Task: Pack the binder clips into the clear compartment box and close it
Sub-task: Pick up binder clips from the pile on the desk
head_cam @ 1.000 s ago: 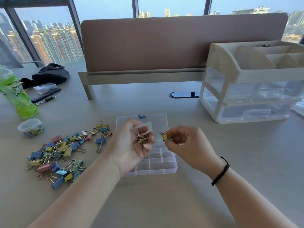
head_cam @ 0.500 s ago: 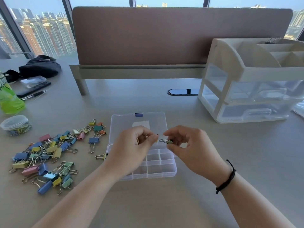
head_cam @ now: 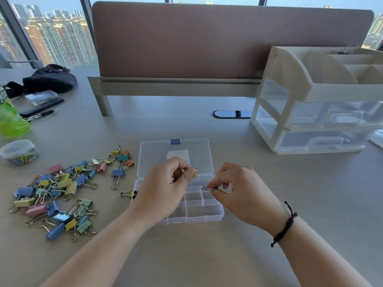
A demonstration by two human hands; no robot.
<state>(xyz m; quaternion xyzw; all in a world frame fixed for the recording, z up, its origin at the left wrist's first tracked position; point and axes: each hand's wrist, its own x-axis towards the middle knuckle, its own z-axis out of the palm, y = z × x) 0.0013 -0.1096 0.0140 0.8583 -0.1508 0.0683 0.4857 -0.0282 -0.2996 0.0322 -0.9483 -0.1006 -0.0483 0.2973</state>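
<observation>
The clear compartment box (head_cam: 204, 212) lies open in front of me, its lid (head_cam: 153, 160) flat on the desk behind it. My left hand (head_cam: 165, 187) hovers over the box's left half and holds a few small clips (head_cam: 193, 174) in curled fingers. My right hand (head_cam: 240, 191) pinches one small binder clip (head_cam: 206, 188) by its wire loop just above a right-hand compartment. A loose heap of coloured binder clips (head_cam: 60, 191) lies on the desk to the left, and one yellow clip (head_cam: 128, 193) lies against the box's left wall.
A white drawer organiser (head_cam: 317, 100) stands at the right rear. A brown desk divider (head_cam: 207, 42) runs along the back. At the left are a green bottle (head_cam: 10, 119), a round tub of paper clips (head_cam: 18, 152), a black bag (head_cam: 49, 78), and pens beside a small case.
My right hand has lowered its clip from above the lid down to the box's right compartments. The left hand has turned palm down and closed over its clips.
</observation>
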